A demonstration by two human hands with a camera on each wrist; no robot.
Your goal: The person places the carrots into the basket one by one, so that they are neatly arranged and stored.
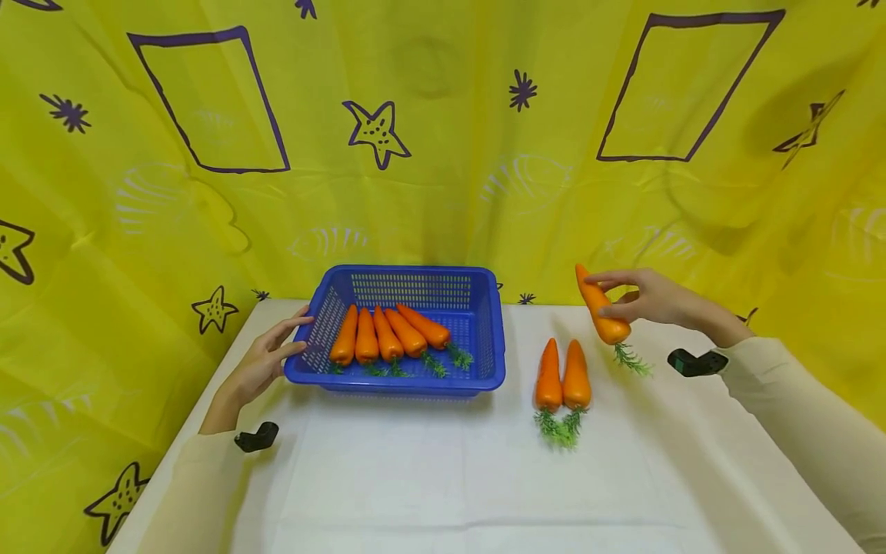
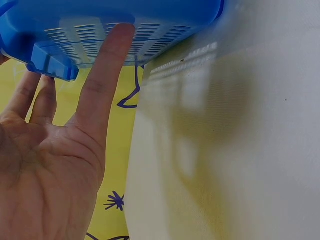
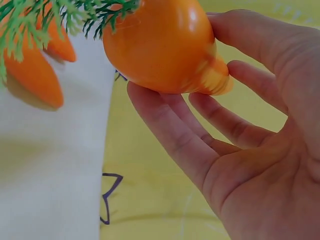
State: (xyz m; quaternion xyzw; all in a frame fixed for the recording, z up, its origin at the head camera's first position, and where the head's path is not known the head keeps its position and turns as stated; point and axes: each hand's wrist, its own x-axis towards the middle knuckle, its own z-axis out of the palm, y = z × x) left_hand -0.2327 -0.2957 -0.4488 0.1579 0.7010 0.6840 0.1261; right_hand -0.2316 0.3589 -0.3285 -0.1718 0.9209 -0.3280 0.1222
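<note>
My right hand (image 1: 640,296) holds an orange carrot (image 1: 601,308) between thumb and fingers, raised over the right part of the table, its green leafy top hanging down toward the right. In the right wrist view the carrot's thick rounded end (image 3: 160,45) is close to the camera, with fingertips against its sides. My left hand (image 1: 258,368) touches the left side of a blue plastic basket (image 1: 408,382) with nearly straight fingers. The left wrist view shows a straight finger (image 2: 102,80) against the slotted wall. Several carrots (image 1: 388,335) lie side by side inside the basket.
Two more carrots (image 1: 549,377) lie together on the white tablecloth (image 1: 443,469), right of the basket, leafy tops toward me. A yellow patterned curtain (image 1: 443,208) hangs behind the table and along its sides. Each wrist carries a small black device (image 1: 258,437).
</note>
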